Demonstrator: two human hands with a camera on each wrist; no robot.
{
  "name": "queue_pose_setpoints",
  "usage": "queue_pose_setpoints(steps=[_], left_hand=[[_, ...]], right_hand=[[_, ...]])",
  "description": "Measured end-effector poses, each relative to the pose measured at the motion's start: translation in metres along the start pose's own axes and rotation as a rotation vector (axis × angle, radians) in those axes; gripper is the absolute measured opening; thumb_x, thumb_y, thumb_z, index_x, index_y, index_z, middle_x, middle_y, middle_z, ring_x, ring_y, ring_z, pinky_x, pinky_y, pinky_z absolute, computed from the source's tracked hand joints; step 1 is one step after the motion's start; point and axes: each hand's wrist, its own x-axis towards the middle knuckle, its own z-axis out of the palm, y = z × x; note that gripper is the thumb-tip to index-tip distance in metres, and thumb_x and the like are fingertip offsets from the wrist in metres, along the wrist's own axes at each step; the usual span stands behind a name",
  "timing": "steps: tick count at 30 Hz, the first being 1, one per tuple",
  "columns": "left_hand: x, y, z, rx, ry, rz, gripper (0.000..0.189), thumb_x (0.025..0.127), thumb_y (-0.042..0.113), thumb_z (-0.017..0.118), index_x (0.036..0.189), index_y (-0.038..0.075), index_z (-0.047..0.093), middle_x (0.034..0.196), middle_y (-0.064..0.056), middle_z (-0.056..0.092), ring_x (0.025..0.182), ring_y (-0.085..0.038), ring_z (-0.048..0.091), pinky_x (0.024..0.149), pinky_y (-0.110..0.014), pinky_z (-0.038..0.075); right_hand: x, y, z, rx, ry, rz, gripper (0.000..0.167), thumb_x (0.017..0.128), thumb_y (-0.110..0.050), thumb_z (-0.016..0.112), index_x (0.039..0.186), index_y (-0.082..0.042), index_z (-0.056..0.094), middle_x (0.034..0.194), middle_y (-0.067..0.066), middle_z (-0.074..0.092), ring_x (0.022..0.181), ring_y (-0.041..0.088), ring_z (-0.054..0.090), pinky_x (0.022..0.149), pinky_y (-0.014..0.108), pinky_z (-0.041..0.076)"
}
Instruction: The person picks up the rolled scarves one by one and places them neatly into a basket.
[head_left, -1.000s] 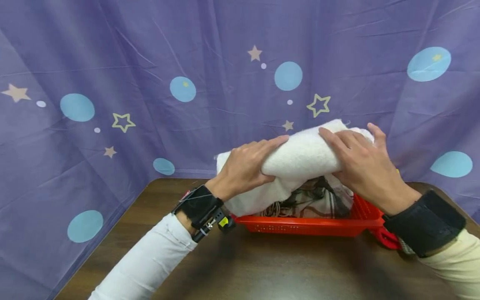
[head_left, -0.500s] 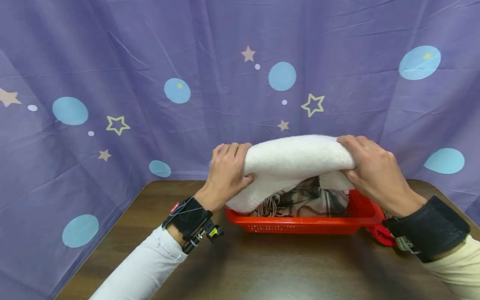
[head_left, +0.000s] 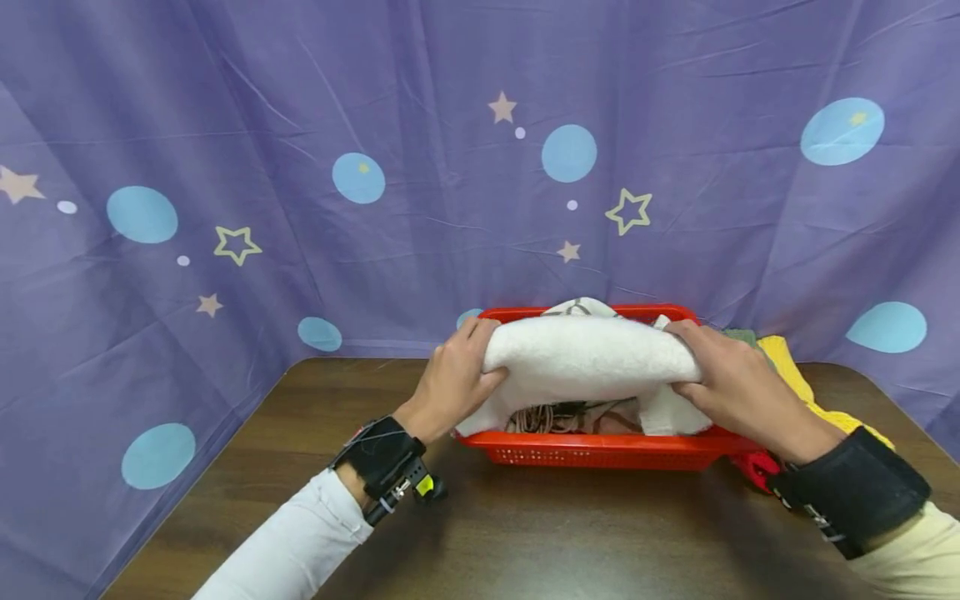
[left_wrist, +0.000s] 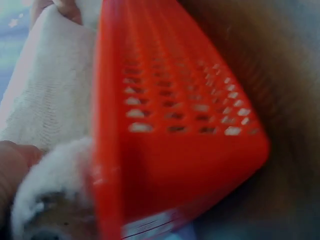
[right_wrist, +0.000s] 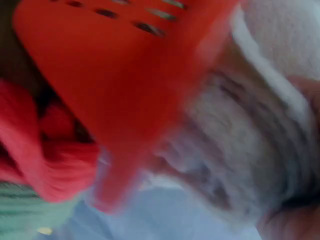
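Note:
Both hands hold a folded, fluffy white cloth (head_left: 592, 358) at the red plastic basket (head_left: 600, 454). My left hand (head_left: 448, 383) grips its left end, thumb toward me; my right hand (head_left: 738, 387) grips the right end the same way. The cloth's lower part hangs into the basket, over a fringed plaid scarf (head_left: 577, 418) that shows only in part. Close up in the left wrist view, the white cloth (left_wrist: 55, 85) lies along the basket's perforated wall (left_wrist: 175, 160). The right wrist view is blurred, with the basket (right_wrist: 115, 65) beside folded fabric.
A yellow knit item (head_left: 791, 371) and a bit of green fabric (head_left: 742, 336) lie right of the basket. Red knit fabric (head_left: 756, 468) is partly hidden by the right wrist. The brown table (head_left: 570, 533) ends at a purple curtain (head_left: 450, 167).
Both hands have lowered the white cloth into the basket's opening. The left hand has shifted its grip to the cloth's left end. More of the basket's back rim now shows.

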Motion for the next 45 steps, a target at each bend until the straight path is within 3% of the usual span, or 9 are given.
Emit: queue_pose_setpoints(steps=[10, 18, 23, 28, 31, 33, 38, 42, 45], left_hand=[[-0.015, 0.000, 0.018, -0.066, -0.159, 0.017, 0.057, 0.083, 0.010, 0.082, 0.132, 0.003, 0.053, 0.114, -0.013, 0.058, 0.101, -0.030, 0.062, 0.084, -0.049, 0.056], [-0.015, -0.011, 0.021, -0.035, -0.231, 0.074, 0.057, 0.079, 0.018, 0.087, 0.128, 0.008, 0.059, 0.121, -0.014, 0.067, 0.113, -0.032, 0.065, 0.090, -0.052, 0.055], [-0.011, -0.012, 0.024, 0.044, -0.286, 0.092, 0.057, 0.078, 0.032, 0.088, 0.114, 0.005, 0.055, 0.110, -0.018, 0.068, 0.101, -0.035, 0.068, 0.082, -0.049, 0.057], [-0.013, -0.010, 0.018, -0.123, -0.409, 0.036, 0.060, 0.088, 0.020, 0.080, 0.132, 0.001, 0.043, 0.135, -0.033, 0.049, 0.132, -0.049, 0.047, 0.105, -0.054, 0.045], [-0.018, -0.010, 0.013, -0.230, -0.485, -0.023, 0.071, 0.094, 0.016, 0.072, 0.151, 0.006, 0.031, 0.145, -0.029, 0.037, 0.139, -0.044, 0.037, 0.112, -0.052, 0.037], [-0.022, -0.011, 0.012, -0.236, -0.514, -0.048, 0.076, 0.098, 0.025, 0.066, 0.158, 0.009, 0.023, 0.150, -0.023, 0.032, 0.142, -0.036, 0.034, 0.112, -0.049, 0.037], [-0.033, -0.009, 0.016, -0.148, -0.444, -0.046, 0.080, 0.101, 0.051, 0.054, 0.161, 0.008, 0.023, 0.159, -0.013, 0.031, 0.147, -0.028, 0.032, 0.115, -0.046, 0.036], [-0.034, -0.006, 0.023, -0.126, -0.293, -0.026, 0.059, 0.105, 0.039, 0.052, 0.151, 0.004, 0.043, 0.141, -0.017, 0.051, 0.127, -0.031, 0.055, 0.107, -0.046, 0.045], [-0.033, 0.000, 0.027, -0.118, -0.260, -0.051, 0.051, 0.107, 0.035, 0.048, 0.146, 0.002, 0.047, 0.137, -0.018, 0.053, 0.126, -0.033, 0.054, 0.106, -0.048, 0.045]], right_hand=[[-0.015, 0.012, 0.014, 0.041, -0.226, 0.072, 0.066, 0.080, -0.015, 0.085, 0.135, -0.009, 0.050, 0.120, 0.020, 0.065, 0.102, 0.037, 0.065, 0.085, 0.064, 0.053], [-0.018, 0.018, 0.023, 0.069, -0.230, 0.041, 0.057, 0.081, -0.014, 0.082, 0.132, -0.012, 0.058, 0.120, 0.016, 0.068, 0.100, 0.031, 0.067, 0.085, 0.059, 0.054], [-0.018, 0.021, 0.029, 0.047, -0.206, 0.040, 0.046, 0.082, -0.011, 0.078, 0.126, -0.013, 0.064, 0.113, 0.011, 0.072, 0.090, 0.027, 0.069, 0.079, 0.054, 0.055], [-0.020, 0.021, 0.031, 0.060, -0.207, 0.046, 0.043, 0.082, -0.007, 0.074, 0.124, -0.014, 0.067, 0.111, 0.008, 0.072, 0.086, 0.022, 0.068, 0.077, 0.049, 0.055], [-0.022, 0.019, 0.032, 0.071, -0.213, 0.049, 0.047, 0.080, -0.007, 0.073, 0.126, -0.013, 0.066, 0.115, 0.009, 0.072, 0.090, 0.022, 0.068, 0.079, 0.050, 0.055], [-0.024, 0.019, 0.033, 0.065, -0.219, 0.056, 0.049, 0.080, -0.009, 0.073, 0.129, -0.011, 0.064, 0.119, 0.012, 0.070, 0.094, 0.025, 0.068, 0.082, 0.053, 0.055], [-0.030, 0.016, 0.034, 0.022, -0.236, 0.072, 0.052, 0.087, -0.019, 0.069, 0.136, -0.007, 0.058, 0.129, 0.019, 0.065, 0.108, 0.035, 0.066, 0.090, 0.060, 0.051], [-0.034, 0.016, 0.036, -0.001, -0.199, 0.025, 0.048, 0.091, -0.022, 0.063, 0.136, -0.008, 0.059, 0.129, 0.017, 0.065, 0.109, 0.037, 0.066, 0.090, 0.059, 0.050], [-0.037, 0.017, 0.037, -0.025, -0.164, -0.024, 0.045, 0.092, -0.022, 0.060, 0.135, -0.008, 0.060, 0.129, 0.016, 0.066, 0.110, 0.037, 0.065, 0.093, 0.059, 0.047]])
